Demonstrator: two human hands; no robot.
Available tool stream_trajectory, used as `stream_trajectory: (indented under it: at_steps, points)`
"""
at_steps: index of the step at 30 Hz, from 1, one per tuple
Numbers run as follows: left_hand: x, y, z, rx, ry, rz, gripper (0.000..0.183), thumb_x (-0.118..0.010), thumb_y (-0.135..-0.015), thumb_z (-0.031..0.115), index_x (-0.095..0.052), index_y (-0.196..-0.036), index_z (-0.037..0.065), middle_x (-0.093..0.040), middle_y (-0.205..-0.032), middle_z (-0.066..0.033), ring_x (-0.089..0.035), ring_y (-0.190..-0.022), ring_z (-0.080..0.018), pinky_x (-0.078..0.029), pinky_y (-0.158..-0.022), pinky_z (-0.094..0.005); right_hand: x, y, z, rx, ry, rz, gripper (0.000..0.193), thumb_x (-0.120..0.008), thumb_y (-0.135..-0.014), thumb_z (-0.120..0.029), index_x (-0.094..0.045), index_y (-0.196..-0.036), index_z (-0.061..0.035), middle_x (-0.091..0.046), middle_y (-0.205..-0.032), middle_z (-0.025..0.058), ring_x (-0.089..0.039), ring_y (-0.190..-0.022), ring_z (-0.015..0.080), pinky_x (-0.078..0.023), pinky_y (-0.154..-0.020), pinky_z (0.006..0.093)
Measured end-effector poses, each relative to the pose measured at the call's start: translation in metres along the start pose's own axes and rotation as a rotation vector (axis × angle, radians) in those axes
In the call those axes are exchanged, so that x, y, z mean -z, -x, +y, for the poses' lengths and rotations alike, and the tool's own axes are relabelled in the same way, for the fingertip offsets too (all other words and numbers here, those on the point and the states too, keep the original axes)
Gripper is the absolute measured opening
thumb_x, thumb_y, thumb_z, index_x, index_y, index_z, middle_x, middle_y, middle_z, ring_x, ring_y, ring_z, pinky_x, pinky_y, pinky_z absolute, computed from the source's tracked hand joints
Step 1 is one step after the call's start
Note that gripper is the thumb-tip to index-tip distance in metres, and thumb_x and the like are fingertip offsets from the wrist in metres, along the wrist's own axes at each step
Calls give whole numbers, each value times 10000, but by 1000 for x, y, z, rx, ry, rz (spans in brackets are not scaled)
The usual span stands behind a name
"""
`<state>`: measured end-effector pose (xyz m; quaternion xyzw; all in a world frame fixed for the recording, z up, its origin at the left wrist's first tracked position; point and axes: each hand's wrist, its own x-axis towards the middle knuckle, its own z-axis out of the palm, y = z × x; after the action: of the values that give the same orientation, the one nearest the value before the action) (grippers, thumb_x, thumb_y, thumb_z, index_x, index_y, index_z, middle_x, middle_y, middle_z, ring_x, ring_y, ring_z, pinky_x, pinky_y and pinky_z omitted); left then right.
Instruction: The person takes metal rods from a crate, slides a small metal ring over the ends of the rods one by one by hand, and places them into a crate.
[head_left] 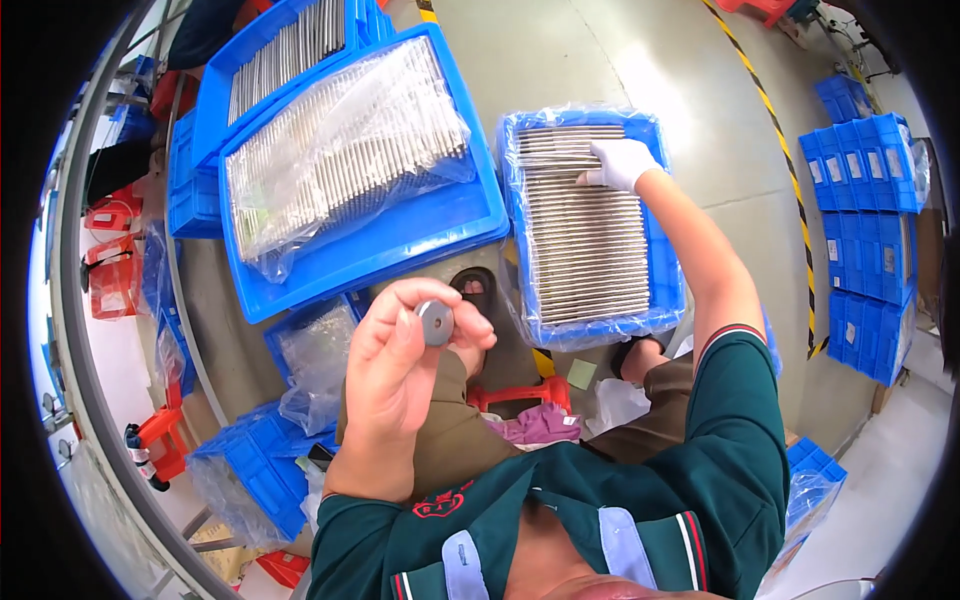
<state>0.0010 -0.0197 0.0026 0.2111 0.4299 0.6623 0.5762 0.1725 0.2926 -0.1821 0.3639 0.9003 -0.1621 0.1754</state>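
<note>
My left hand (400, 350), bare, is raised in front of my body. Its thumb and fingers pinch a small grey metal disc (434, 323) with a hole in its middle. My right hand (620, 165) wears a white glove and reaches into a plastic-lined blue crate (663, 260). Its thumb and fingers are spread apart over the upper right part of a layer of thin silvery metal rods (585, 250), touching them. The rods lie crosswise, side by side. No rod shows lifted from the layer.
On the left stands a larger blue tray (400, 255) with many rods under clear plastic film (340, 150). Behind it another blue crate (215, 110) holds rods. A red stool (520, 395) is between my legs. Stacked blue bins (860, 240) stand at the right, past striped floor tape (790, 170).
</note>
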Motion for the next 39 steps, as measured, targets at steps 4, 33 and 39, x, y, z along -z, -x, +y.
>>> stream_trajectory:
  at_steps: [4, 33, 39]
  points:
    - [-1, 1, 2, 60, -2, -23, 396, -502, -905, 344, -491, -1072, -15, -614, -900, -170, -612, -827, -246, -484, -773, -379, -30, -18, 17, 161, 73, 259, 444, -595, -761, -478, -592, -933, -68, -620, -820, 148, -600, -829, 316, -468, -742, 405]
    - [0, 8, 4, 160, 23, 27, 404, -480, -911, 356, -469, -1023, -33, -597, -814, -217, -589, -731, -286, -481, -685, -350, -61, -52, 9, 178, -52, 703, 158, -591, -763, -254, -652, -785, -111, -613, -844, 78, -570, -826, 274, -474, -708, 391]
    - [1, 9, 4, 170, 38, 6, 393, -473, -915, 338, -465, -1023, -40, -593, -816, -226, -585, -738, -288, -485, -679, -350, -67, -44, 0, 297, -74, 864, 141, -628, -727, -212, -626, -805, -95, -603, -846, 68, -568, -819, 276, -466, -697, 395]
